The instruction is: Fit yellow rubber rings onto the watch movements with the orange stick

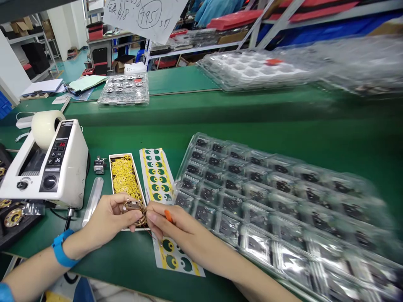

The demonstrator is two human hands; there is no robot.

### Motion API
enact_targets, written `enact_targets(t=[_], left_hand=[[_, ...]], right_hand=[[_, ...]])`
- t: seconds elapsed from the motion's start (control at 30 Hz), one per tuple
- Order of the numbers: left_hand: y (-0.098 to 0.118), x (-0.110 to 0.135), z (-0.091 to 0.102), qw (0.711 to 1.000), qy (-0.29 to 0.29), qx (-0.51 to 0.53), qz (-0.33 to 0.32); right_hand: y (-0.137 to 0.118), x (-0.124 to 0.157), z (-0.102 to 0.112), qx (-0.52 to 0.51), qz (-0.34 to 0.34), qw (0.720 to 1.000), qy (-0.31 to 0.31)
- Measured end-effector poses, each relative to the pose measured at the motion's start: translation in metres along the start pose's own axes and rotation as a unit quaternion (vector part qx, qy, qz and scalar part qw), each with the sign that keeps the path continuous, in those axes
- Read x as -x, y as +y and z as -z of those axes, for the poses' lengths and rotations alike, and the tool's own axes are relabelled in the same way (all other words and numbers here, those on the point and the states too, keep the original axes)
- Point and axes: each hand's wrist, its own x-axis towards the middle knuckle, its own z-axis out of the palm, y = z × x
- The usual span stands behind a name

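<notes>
My left hand [108, 218], with a blue band at the wrist, is closed around the edge of a round, copper-coloured ring-shaped part [141, 207]. Its exact kind is too small to make out. Pinched fingers of my right hand [176, 228] meet the part's right side. From that hand sticks the orange end of a slim tool [168, 215]; its working tip is hidden. Just behind the hands lies a white box [111, 175] full of thin yellow ring-like pieces [125, 172]. A sheet of green and yellow stickers [155, 172] runs partly under my right hand.
At left stands a white tape dispenser [71, 167], with a tally counter [100, 165] and a clear strip [93, 201] beside it. Stacked clear trays [233, 184] of dark parts fill the right. More trays [124, 97] and papers [85, 84] lie on the back ledge.
</notes>
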Motion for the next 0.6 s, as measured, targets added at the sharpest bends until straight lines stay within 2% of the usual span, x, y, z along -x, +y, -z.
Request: enact_targets(t=[0.23,0.4,0.6], left_hand=[[-0.008,-0.001,0.001,0.997,0.055,0.045,-0.002],[-0.006,0.002,-0.002,0.997,0.072,0.016,0.002],[-0.004,0.002,-0.005,0.996,0.09,0.012,0.013]], right_hand=[[0.003,-0.004,-0.009,-0.039,-0.082,0.995,0.035],[0.0,-0.006,-0.012,-0.065,-0.082,0.993,0.06],[0.002,-0.008,-0.016,-0.008,-0.086,0.992,0.097]])
